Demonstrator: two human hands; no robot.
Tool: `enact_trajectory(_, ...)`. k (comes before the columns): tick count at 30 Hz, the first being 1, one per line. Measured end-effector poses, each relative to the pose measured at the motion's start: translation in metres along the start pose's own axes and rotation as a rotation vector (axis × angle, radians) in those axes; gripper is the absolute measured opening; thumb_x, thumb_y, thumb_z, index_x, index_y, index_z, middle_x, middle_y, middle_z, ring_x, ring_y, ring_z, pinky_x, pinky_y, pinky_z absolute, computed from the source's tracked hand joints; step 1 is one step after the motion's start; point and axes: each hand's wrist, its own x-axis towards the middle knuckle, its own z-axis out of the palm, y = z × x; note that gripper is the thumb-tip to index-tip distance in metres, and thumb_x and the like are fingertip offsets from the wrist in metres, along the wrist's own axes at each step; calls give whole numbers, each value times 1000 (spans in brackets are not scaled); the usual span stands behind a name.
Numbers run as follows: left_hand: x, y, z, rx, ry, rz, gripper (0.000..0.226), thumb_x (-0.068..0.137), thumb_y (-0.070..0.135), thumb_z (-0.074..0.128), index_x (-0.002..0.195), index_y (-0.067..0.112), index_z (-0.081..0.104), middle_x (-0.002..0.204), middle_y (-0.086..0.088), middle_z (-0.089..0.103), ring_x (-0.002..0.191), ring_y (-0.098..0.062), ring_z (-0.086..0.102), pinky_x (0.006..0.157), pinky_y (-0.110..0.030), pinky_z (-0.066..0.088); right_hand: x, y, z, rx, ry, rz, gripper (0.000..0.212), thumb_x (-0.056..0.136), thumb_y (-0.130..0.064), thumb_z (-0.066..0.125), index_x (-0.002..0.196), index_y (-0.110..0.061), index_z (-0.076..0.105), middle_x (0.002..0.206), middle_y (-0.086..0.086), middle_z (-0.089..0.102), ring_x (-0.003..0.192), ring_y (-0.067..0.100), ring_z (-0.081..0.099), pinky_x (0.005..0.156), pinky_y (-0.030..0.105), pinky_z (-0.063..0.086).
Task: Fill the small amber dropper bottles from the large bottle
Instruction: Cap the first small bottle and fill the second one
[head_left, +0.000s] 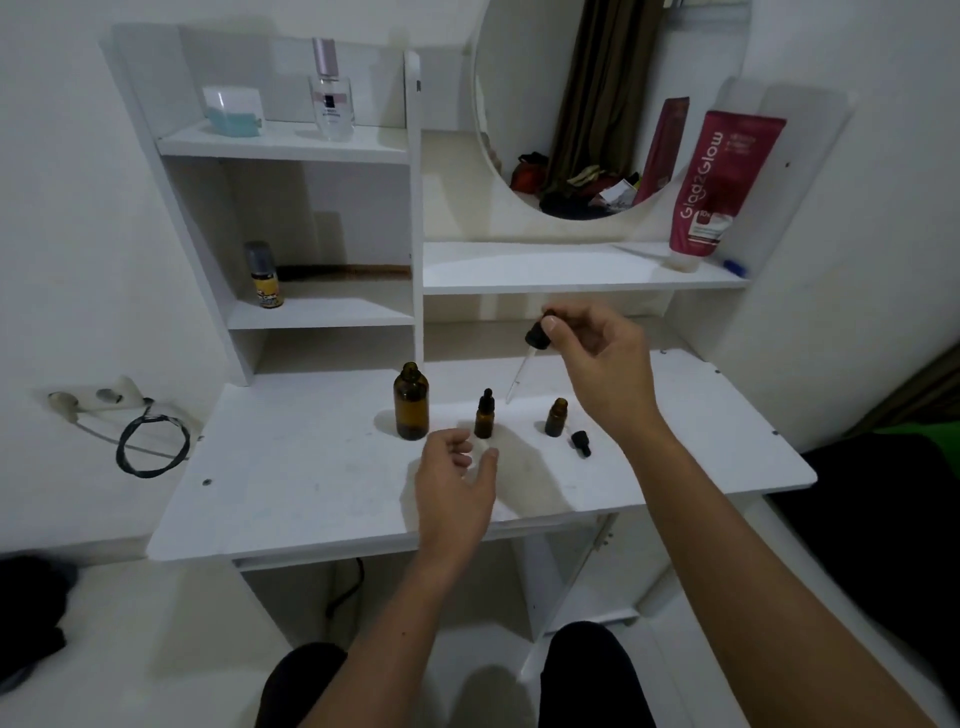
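The large amber bottle (411, 402) stands uncapped on the white desk (291, 483). To its right stands a small amber bottle (484, 414) with its black dropper cap on. Further right is a second small amber bottle (556, 417), uncapped, with a small black dropper cap (581, 443) lying beside it. My right hand (602, 358) pinches the black bulb of a long glass dropper (525, 358), held tilted in the air between the two small bottles. My left hand (457, 475) hovers with fingers apart just in front of the capped small bottle and holds nothing.
White shelves rise behind the desk, with a small yellow-labelled bottle (266, 278), a perfume bottle (331, 93) and a red tube (714, 187). A round mirror (571, 104) hangs at the back. A power strip and cable (130, 421) lie to the left.
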Motion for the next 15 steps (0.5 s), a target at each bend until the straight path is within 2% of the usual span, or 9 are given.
enact_trajectory(2, -5, 6, 20, 6, -110, 32, 34, 92, 35, 75, 120, 31, 56, 110, 12, 65, 99, -7, 63, 86, -24, 58, -3, 9, -17, -19, 28, 28, 15, 101, -18, 71, 114, -21, 76, 99, -6, 82, 98, 9, 78, 92, 24, 60)
enact_trajectory(3, -6, 9, 28, 7, -158, 50, 35, 93, 36, 74, 122, 30, 57, 116, 12, 65, 104, -7, 63, 89, -21, 57, -3, 14, -25, -39, 48, 47, 15, 101, -18, 70, 115, -20, 76, 99, -7, 82, 96, 7, 78, 87, 20, 60)
enact_trajectory(6, -3, 13, 48, 26, -247, 88, 43, 96, 34, 71, 135, 25, 57, 135, 9, 61, 122, -7, 58, 85, -5, 48, -5, 28, -46, -119, 116, 100, 17, 103, -23, 68, 117, -19, 76, 100, -8, 82, 70, -3, 73, 57, 6, 50)
enact_trajectory(7, -1, 14, 53, 37, -256, 94, 45, 96, 33, 71, 137, 23, 56, 138, 7, 60, 126, -9, 57, 88, -6, 47, -5, 32, -51, -140, 134, 108, 17, 103, -25, 68, 117, -20, 76, 100, -8, 82, 66, -4, 71, 55, 8, 50)
enact_trajectory(9, 5, 16, 61, 63, -265, 105, 48, 96, 31, 70, 140, 21, 54, 142, 4, 59, 129, -12, 57, 100, -21, 49, -4, 36, -56, -146, 155, 125, 17, 103, -26, 68, 117, -21, 76, 100, -8, 82, 79, 2, 75, 59, 23, 59)
enact_trajectory(11, 12, 18, 67, 95, -263, 125, 50, 96, 31, 71, 142, 19, 54, 143, 2, 59, 128, -12, 57, 104, -27, 49, -1, 38, -57, -112, 166, 141, 18, 104, -23, 68, 118, -18, 76, 102, -4, 81, 86, 19, 77, 67, 41, 62)
enact_trajectory(13, 17, 19, 71, 110, -259, 142, 51, 96, 32, 71, 142, 18, 54, 142, 2, 59, 126, -12, 58, 106, -29, 50, 2, 40, -56, -78, 177, 137, 18, 103, -20, 68, 119, -14, 75, 103, 0, 81, 84, 25, 77, 73, 45, 61)
enact_trajectory(15, 23, 20, 74, 117, -264, 153, 50, 96, 35, 71, 140, 17, 55, 139, 2, 61, 124, -13, 60, 106, -35, 52, 5, 43, -55, -53, 179, 130, 17, 103, -18, 68, 118, -13, 75, 101, -1, 82, 78, 16, 77, 70, 39, 59)
